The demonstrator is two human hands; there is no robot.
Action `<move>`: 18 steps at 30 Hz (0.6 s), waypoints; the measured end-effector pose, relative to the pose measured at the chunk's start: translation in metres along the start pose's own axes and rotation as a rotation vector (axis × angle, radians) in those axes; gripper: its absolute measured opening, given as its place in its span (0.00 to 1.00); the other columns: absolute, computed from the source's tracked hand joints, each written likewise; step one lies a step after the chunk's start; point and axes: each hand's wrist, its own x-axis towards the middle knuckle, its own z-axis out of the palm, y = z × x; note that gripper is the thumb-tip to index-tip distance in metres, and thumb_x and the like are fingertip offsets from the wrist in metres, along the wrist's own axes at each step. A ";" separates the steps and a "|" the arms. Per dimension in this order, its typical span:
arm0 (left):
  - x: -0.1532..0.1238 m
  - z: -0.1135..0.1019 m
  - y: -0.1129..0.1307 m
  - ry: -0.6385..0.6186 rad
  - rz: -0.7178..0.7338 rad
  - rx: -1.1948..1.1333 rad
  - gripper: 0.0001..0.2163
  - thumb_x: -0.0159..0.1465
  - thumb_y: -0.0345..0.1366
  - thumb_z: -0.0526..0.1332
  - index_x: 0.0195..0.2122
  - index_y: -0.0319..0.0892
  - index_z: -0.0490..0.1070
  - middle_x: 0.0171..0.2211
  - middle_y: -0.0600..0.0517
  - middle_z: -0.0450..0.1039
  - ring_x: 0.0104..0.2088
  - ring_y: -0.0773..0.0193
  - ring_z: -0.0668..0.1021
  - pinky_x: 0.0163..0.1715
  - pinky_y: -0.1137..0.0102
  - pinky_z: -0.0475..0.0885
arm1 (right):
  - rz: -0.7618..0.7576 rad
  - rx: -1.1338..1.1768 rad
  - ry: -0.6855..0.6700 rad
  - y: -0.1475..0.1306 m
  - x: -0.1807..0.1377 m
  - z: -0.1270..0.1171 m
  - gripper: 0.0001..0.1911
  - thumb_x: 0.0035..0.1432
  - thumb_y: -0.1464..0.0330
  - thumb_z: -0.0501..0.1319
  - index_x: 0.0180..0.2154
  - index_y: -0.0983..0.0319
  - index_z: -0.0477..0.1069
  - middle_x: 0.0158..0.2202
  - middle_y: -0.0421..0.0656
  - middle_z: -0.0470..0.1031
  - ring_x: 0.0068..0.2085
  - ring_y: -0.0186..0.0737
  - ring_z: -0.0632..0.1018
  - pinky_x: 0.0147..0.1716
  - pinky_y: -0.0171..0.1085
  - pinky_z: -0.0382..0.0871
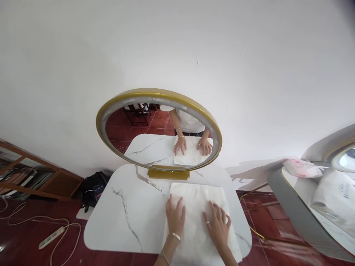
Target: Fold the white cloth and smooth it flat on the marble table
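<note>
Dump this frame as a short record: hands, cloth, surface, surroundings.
left_hand: left hand, fingers spread, palm down on the cloth; bracelet at wrist
right_hand: right hand, fingers spread, palm down on the cloth; ring on one finger
cloth: white cloth, spread out, far edge scalloped; near end runs out of the picture
surface: white table with grey veining
behind_cloth: gold-framed oval mirror, reflecting both hands
floor_left: power strip
beside_table_left: black bag

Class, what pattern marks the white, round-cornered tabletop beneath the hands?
The tabletop has grey, marble-like veining, clearest in head view.
</note>
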 end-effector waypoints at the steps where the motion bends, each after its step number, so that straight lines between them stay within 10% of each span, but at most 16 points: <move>1: 0.014 0.000 0.001 0.023 -0.051 -0.003 0.13 0.63 0.38 0.55 0.47 0.51 0.75 0.57 0.48 0.65 0.56 0.50 0.67 0.54 0.52 0.65 | 0.067 0.010 -0.011 -0.002 0.009 0.002 0.32 0.65 0.50 0.37 0.57 0.58 0.65 0.50 0.50 0.71 0.51 0.51 0.69 0.47 0.52 0.58; 6: 0.060 0.012 0.034 0.005 0.035 -0.076 0.14 0.62 0.25 0.52 0.33 0.44 0.77 0.38 0.49 0.74 0.41 0.62 0.75 0.45 0.66 0.71 | 0.134 0.137 -0.017 0.006 0.038 0.009 0.26 0.66 0.60 0.39 0.45 0.60 0.73 0.39 0.49 0.73 0.41 0.48 0.70 0.39 0.45 0.57; 10: 0.050 0.027 0.051 0.115 0.102 -0.054 0.19 0.66 0.28 0.47 0.54 0.43 0.68 0.57 0.45 0.65 0.58 0.59 0.67 0.56 0.62 0.65 | 0.155 0.221 0.112 0.010 0.038 0.022 0.21 0.64 0.62 0.42 0.41 0.61 0.72 0.38 0.50 0.73 0.41 0.50 0.69 0.39 0.46 0.56; 18: 0.031 0.020 -0.029 0.065 0.137 0.138 0.27 0.66 0.44 0.52 0.65 0.51 0.50 0.68 0.47 0.46 0.66 0.52 0.53 0.63 0.53 0.53 | -0.058 0.321 0.132 -0.059 0.038 0.037 0.20 0.65 0.60 0.44 0.52 0.61 0.65 0.46 0.52 0.70 0.49 0.52 0.68 0.47 0.49 0.59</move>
